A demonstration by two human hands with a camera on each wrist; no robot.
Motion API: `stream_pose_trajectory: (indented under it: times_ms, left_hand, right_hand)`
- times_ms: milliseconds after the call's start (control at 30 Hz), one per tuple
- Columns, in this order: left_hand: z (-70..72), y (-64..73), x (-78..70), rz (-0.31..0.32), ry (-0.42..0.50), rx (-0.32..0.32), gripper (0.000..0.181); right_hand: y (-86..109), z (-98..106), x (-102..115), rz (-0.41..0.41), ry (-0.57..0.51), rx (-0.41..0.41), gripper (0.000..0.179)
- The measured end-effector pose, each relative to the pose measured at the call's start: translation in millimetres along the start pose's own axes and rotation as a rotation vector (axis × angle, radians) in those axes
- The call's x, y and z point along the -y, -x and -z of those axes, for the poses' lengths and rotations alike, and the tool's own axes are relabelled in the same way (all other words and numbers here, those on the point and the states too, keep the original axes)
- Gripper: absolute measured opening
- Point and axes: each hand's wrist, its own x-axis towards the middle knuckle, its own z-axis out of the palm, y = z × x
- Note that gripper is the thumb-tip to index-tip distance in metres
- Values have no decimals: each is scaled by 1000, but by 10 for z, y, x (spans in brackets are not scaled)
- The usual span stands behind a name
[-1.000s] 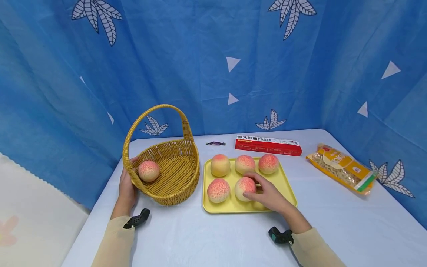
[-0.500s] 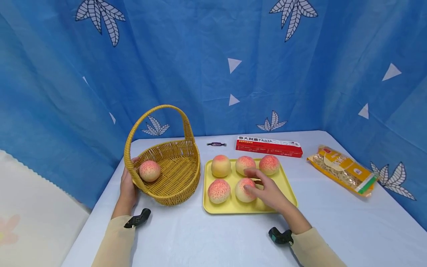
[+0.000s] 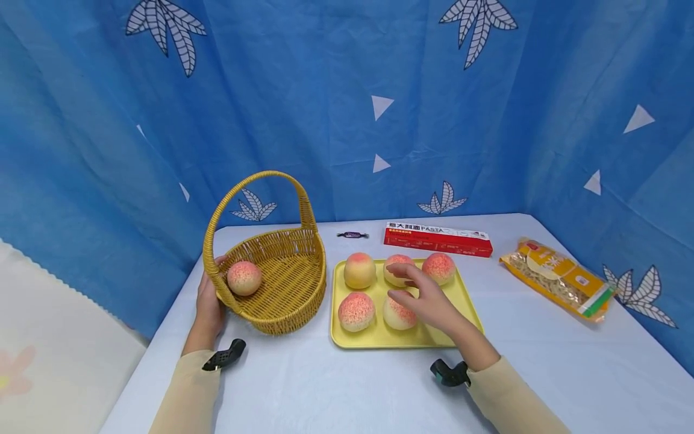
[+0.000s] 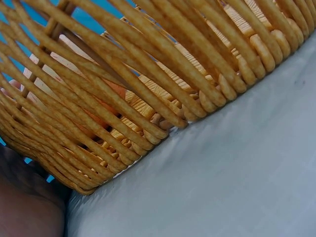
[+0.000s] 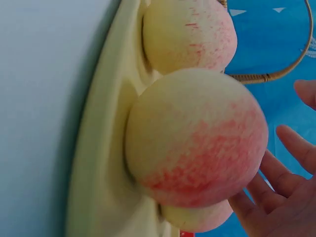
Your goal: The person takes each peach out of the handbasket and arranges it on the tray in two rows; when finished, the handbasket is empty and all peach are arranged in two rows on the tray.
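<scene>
My left hand [image 3: 208, 304] holds the left side of a woven basket [image 3: 287, 283] with a tall arched handle; the wall hides most of its fingers. One pink-speckled peach [image 3: 244, 278] lies inside the basket, at its left. My right hand [image 3: 428, 298] hovers over the yellow tray [image 3: 461, 313], fingers spread and thumb apart. Just below it sits the front middle peach [image 3: 398, 314], which fills the right wrist view [image 5: 197, 138]. Beside it on the tray are the front left peach [image 3: 356, 311] and a back row of peaches [image 3: 359, 270].
Behind the tray lies a red pasta box [image 3: 438, 240], with a small purple wrapped candy [image 3: 352, 235] to its left. A yellow food packet [image 3: 558, 277] rests at the right. White cloth [image 3: 303, 386] covers the table, and a blue curtain [image 3: 325, 120] hangs behind.
My right hand has loosened from the front middle peach and lifted up and slightly left, its fingers apart. The peach stays on the tray. My left hand keeps its place at the basket.
</scene>
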Motion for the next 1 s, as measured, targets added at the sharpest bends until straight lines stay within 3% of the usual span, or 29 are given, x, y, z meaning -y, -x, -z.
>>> stream_pose_trajectory:
  times_ms: [367, 1000]
  left_hand:
    - [3, -18, -10, 29, -8, -2, 50]
    - [-3, -6, -5, 15, -9, 10, 49]
  right_hand:
    - [-154, -150, 330, 120, 0, 47, 52]
    - [-339, -611, 704, 202, -44, 162, 52]
